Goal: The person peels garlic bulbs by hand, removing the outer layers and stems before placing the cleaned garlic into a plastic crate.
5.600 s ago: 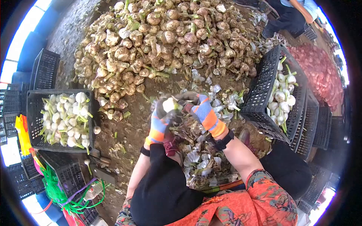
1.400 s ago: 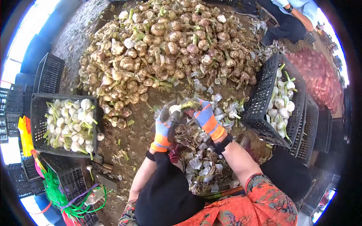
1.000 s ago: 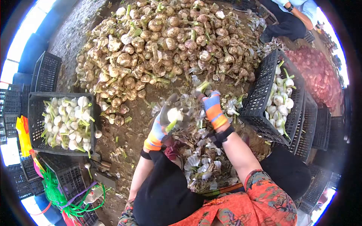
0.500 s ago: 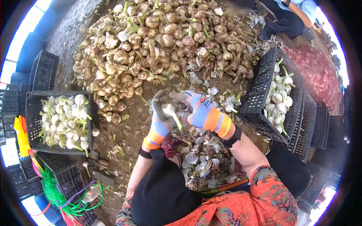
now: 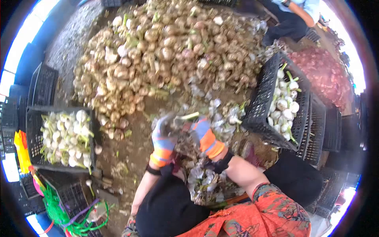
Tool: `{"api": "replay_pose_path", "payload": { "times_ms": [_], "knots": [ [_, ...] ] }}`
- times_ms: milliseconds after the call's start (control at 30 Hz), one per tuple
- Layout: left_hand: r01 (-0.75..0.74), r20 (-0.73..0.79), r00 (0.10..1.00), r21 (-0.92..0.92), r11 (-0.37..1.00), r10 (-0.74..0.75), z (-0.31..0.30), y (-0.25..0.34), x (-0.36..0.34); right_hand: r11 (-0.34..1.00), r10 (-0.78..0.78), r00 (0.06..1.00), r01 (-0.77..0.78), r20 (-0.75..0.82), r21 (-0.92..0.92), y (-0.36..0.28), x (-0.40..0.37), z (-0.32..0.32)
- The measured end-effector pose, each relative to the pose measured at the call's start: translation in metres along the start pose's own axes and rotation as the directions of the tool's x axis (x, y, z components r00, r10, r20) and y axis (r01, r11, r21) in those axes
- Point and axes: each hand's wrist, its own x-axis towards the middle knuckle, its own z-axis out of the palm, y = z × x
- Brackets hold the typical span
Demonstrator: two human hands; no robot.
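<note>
Left hand (image 5: pixel 162 133) and right hand (image 5: pixel 204 135): blue-grey knit gloves (image 5: pixel 161 142) with orange cuff bands, black wristbands (image 5: pixel 221 163). Short sleeve (image 5: pixel 276 205): orange-red floral print. Black garment (image 5: pixel 169 209) across the lap.

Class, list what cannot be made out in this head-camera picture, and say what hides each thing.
Head view:
- Grip of the left hand and right hand: motion blur smears it; only a green stalk shows.
- Co-worker, top right: cut off by the frame edge.
- Right crate: its near wall hides the lower bulbs.
</note>
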Motion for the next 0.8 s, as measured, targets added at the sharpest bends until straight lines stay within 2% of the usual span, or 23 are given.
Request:
{"api": "replay_pose_path", "payload": {
  "times_ms": [33,67,100,133,167,200,233,300,333,367,433,467,500,533,567,633,667,700,767,800],
  "knots": [
    [0.023,-0.004,1.0,-0.04,0.999,-0.024,0.0,-0.006,-0.001,0.993,-0.036,0.999,0.038,-0.017,0.115,0.014,0.004,-0.002],
    [0.0,-0.041,0.999,-0.204,0.979,-0.009,0.003,-0.004,0.0,0.995,-0.103,0.994,0.103,-0.037,-0.01,0.003,-0.004,0.003],
    [-0.008,-0.047,0.999,-0.18,0.984,0.0,0.003,-0.005,0.001,0.997,0.048,0.996,-0.053,-0.071,-0.06,-0.006,-0.006,0.007],
    [-0.007,-0.079,0.997,-0.242,0.97,-0.012,0.003,-0.023,0.001,0.952,0.038,0.998,-0.022,-0.048,0.304,0.004,-0.003,0.002],
    [0.059,-0.071,0.994,-0.283,0.957,-0.082,0.001,-0.01,0.001,0.894,-0.08,0.995,0.095,-0.053,0.437,0.0,-0.009,0.006],
    [-0.018,-0.058,0.998,-0.123,0.992,0.011,0.0,0.008,0.002,0.931,-0.122,0.991,0.098,0.047,0.353,-0.004,-0.007,0.002],
    [-0.023,-0.052,0.999,-0.244,0.969,0.01,0.0,0.005,0.006,0.958,-0.148,0.978,0.104,0.148,0.268,-0.009,-0.004,0.0],
    [-0.063,-0.032,0.998,-0.232,0.971,0.057,0.001,0.02,0.01,0.967,-0.166,0.978,0.138,0.123,0.213,-0.021,-0.004,0.003],
    [0.107,0.02,0.993,-0.525,0.844,-0.113,0.003,0.039,0.012,0.976,-0.164,0.982,0.149,0.089,0.161,-0.031,-0.006,0.006],
    [0.081,0.02,0.996,-0.523,0.849,-0.083,0.003,0.055,0.016,0.971,-0.193,0.976,0.175,0.099,0.163,-0.043,-0.008,0.006],
    [-0.012,0.124,0.99,-0.384,0.923,0.065,0.002,0.088,0.023,0.961,-0.263,0.948,0.24,0.181,0.141,-0.083,-0.023,0.007],
    [0.013,0.183,0.981,-0.375,0.927,0.06,-0.001,0.106,0.028,0.895,-0.317,0.933,0.235,0.171,0.378,-0.1,-0.028,0.008],
    [-0.062,0.231,0.962,-0.341,0.938,0.148,-0.001,0.128,0.032,0.885,-0.341,0.924,0.254,0.174,0.39,-0.113,-0.036,0.009],
    [-0.081,0.258,0.954,-0.275,0.958,0.154,-0.004,0.145,0.035,0.914,-0.403,0.901,0.386,0.162,0.128,-0.129,-0.042,0.008],
    [-0.096,0.283,0.947,-0.207,0.974,0.154,-0.004,0.162,0.037,0.864,-0.46,0.873,0.482,0.161,-0.144,-0.157,-0.054,0.014],
    [-0.062,0.356,0.916,-0.333,0.941,0.186,0.008,0.214,0.036,0.864,-0.488,0.835,0.504,0.254,0.006,-0.196,-0.075,0.018],
    [-0.279,0.357,0.889,-0.072,0.957,0.286,0.013,0.237,0.032,0.912,-0.408,0.883,0.403,0.232,0.074,-0.216,-0.094,0.024],
    [-0.288,0.358,0.887,-0.064,0.956,0.291,0.019,0.254,0.029,0.939,-0.333,0.929,0.311,0.16,0.15,-0.216,-0.093,0.017],
    [-0.513,0.388,0.802,0.059,0.856,0.454,0.032,0.281,0.02,0.832,-0.512,0.845,0.442,0.157,0.335,-0.242,-0.124,0.018],
    [-0.304,0.426,0.86,-0.017,0.953,0.282,0.039,0.304,0.007,0.844,-0.458,0.873,0.367,0.169,0.392,-0.249,-0.129,0.012]
  ]
}}
